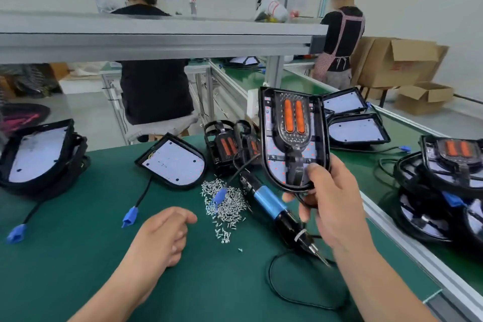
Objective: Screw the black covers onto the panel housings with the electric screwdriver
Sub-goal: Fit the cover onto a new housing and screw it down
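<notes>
Panel housings, stacked with white boards showing, lie on the desk well to the left of the left grip and beyond it. Left grip: resting on the green desk, fingers loosely curled, holding nothing. One open housing lies flat beyond that grip; its cable ends in a blue connector just left of the grip. Loose screws are heaped between the two grips, nearer the left one. Electric screwdriver lies on the desk just right of the heap, beneath the right grip and partly hidden by it, bit pointing toward the person; neither grip touches it. Right grip: raised off the desk, thumb and fingers closed round the rounded lower end of a housing with black cover, held near upright, two orange lenses facing the camera. Whether its screws are fitted cannot be told. Covered units are stacked on the desk to the right of the right grip, well apart from it.
</notes>
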